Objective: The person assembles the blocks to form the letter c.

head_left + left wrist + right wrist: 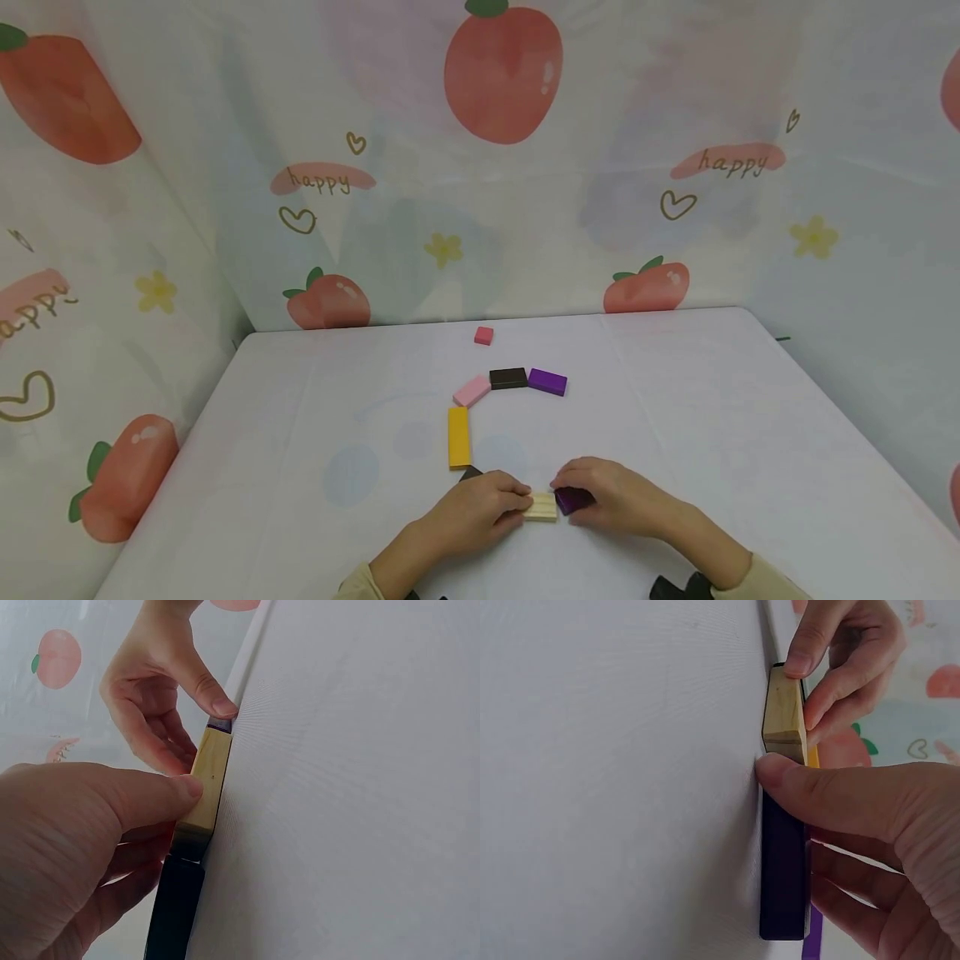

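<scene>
My left hand (483, 510) pinches a plain wooden block (542, 507) between thumb and fingers, near its left end. A dark purple block (574, 500) lies right at the wooden block's other end, gripped by my right hand (621, 497) with thumb on the near side and fingers on the far side. In the right wrist view the purple block (784, 870) is end to end with the wooden block (783, 709). A black block (174, 907) sits beside the wooden block's left end; in the head view my left hand hides most of it.
A curved row continues away from me: a yellow block (459, 438), a pink block (472, 391), a black block (508, 378) and a purple block (547, 382). A red block (483, 336) lies apart near the far edge of the white table (675, 400). Dark objects (678, 587) show at the bottom right edge.
</scene>
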`<state>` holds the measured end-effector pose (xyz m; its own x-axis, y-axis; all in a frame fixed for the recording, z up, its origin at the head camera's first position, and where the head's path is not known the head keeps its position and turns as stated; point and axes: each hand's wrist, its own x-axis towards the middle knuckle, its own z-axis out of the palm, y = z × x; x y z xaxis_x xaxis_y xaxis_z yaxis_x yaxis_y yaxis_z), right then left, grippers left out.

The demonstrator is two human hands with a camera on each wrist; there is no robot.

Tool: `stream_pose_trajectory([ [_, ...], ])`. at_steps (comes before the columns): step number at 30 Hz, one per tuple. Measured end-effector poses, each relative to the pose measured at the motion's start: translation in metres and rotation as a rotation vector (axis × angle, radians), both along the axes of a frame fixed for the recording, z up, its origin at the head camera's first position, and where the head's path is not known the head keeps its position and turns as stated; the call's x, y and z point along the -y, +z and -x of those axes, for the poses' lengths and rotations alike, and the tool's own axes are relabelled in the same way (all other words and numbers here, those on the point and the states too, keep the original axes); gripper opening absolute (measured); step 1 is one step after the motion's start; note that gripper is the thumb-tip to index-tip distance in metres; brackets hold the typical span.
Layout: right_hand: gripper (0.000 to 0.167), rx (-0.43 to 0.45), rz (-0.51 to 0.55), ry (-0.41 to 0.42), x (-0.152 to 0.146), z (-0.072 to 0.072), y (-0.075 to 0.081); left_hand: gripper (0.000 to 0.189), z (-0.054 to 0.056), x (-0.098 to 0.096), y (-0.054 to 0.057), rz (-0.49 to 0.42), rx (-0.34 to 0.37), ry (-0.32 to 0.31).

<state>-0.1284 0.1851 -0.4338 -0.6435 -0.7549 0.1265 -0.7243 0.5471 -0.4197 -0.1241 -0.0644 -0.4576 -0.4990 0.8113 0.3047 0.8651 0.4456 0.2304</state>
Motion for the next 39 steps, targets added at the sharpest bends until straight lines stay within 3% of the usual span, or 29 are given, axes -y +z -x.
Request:
stream_pose_trajectory([
  [17, 0.029, 0.039, 0.107, 0.062, 0.0025, 0.0044, -0.0072, 0.024, -0.0003, -0.0001, 0.0006, 0.002, 0.021, 0.005],
  [39, 0.029, 0.093, 0.109, 0.067, 0.0032, 0.0059, -0.0090, 0.024, 0.0000, -0.0001, 0.0020, 0.007, 0.006, 0.004],
])
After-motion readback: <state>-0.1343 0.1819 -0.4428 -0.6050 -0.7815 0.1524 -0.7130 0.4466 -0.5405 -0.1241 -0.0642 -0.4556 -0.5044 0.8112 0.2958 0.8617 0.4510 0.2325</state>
